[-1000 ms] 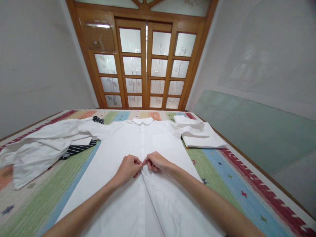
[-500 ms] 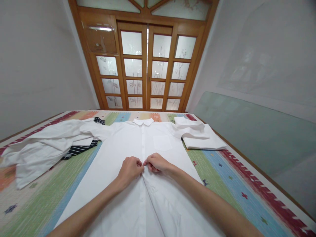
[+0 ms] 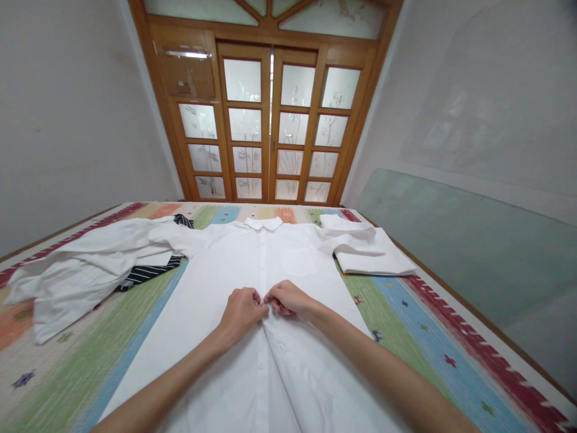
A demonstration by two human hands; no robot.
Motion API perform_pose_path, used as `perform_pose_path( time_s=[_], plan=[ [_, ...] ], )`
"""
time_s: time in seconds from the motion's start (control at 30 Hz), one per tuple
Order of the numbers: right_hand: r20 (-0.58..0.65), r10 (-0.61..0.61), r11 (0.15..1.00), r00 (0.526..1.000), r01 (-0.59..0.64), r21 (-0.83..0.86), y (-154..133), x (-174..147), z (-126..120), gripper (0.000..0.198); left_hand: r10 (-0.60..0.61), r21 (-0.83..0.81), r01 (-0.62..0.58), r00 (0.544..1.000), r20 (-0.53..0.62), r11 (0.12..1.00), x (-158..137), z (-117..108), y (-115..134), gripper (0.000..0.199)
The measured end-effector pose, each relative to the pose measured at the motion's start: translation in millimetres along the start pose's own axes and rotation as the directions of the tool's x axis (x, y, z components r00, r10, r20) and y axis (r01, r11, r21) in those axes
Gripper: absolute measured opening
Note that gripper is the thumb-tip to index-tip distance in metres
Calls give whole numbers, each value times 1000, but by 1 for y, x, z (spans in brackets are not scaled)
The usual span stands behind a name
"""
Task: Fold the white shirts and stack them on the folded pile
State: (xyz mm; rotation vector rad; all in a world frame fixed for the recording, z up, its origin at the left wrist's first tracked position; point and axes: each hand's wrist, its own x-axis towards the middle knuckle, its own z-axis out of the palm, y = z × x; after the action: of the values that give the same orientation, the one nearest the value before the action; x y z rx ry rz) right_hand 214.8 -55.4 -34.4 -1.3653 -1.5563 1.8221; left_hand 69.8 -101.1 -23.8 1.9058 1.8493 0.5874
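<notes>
Working at the front of a white shirt [image 3: 220, 267], face up, mid-counter. Both grips in contact with it, knuckles nearly together.

Left grip [image 3: 244, 311]: thumb and finger pinching the cloth at the placket [image 3: 262, 258], coming in from the left. Right grip [image 3: 288, 297]: fingers curled, tips pinching the same strip from the right. Which of them has a button and which the buttonhole edge, I cannot tell; my fingertips hide it.

Key relation: shirt's long axis runs straight away from me, collar [image 3: 264, 224] toward the counter's far edge, lower part running out of view toward its near edge. Placket follows that line, passing directly under both grips. Neither is clearly nearer; left sits slightly closer to the near edge, right slightly farther out. From just below my grips the front parts in a crease, slanting right toward the near edge; one button [image 3: 260, 365] shows left of it.

Surroundings: patterned cloth [image 3: 126, 307] over the counter. Rumpled white garment [image 3: 85, 258] by the left edge, dark striped cloth [image 3: 153, 272] partly beneath it. Folded white cloth [image 3: 383, 260] near the far right corner, touching the shirt's sleeve. Glazed wooden doors [image 3: 295, 57] beyond the far edge.
</notes>
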Motion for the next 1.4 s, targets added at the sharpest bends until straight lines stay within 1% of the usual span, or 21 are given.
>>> perform_pose_path(
  time_s=[0.17, 0.27, 0.4, 0.57, 0.7, 0.93, 1.13, 1.27, 1.4],
  plan=[
    [-7, -25, 999, 1000, 25, -29, 5, 3, 0, 14, -3, -46, 3, 1000, 3, 999, 0, 0, -1, 8],
    [-11, -43, 997, 999, 42, -72, 8, 5, 0, 13, -17, -152, 21, 999, 28, 988, 1, 2, -5, 7],
    [-12, -84, 986, 996, 81, -146, 12, 6, -1, 12, -47, -319, 76, 994, 97, 945, 3, 6, -11, 6],
    [10, -102, 973, 995, 102, -206, 12, 5, -2, 10, -44, -413, 86, 993, 111, 907, 5, 9, -17, 6],
    [25, -154, 938, 988, 154, -312, 12, 3, 0, 10, -71, -476, 119, 990, 118, 871, 6, 11, -21, 3],
    [-37, -294, 856, 955, 246, -454, 14, -1, 4, 14, -89, -530, 150, 986, 139, 835, 10, 16, -26, 5],
    [-101, -287, 872, 953, 216, -440, 9, -7, 5, 9, -79, -562, 160, 983, 166, 811, 11, 14, -24, 7],
    [-110, -303, 871, 947, 228, -435, 11, -7, 4, 8, -90, -568, 205, 970, 224, 797, 10, 12, -23, 8],
    [-97, -311, 877, 946, 246, -413, 12, -6, 2, 7, -70, -624, 247, 953, 294, 741, 10, 11, -25, 8]
  ],
)
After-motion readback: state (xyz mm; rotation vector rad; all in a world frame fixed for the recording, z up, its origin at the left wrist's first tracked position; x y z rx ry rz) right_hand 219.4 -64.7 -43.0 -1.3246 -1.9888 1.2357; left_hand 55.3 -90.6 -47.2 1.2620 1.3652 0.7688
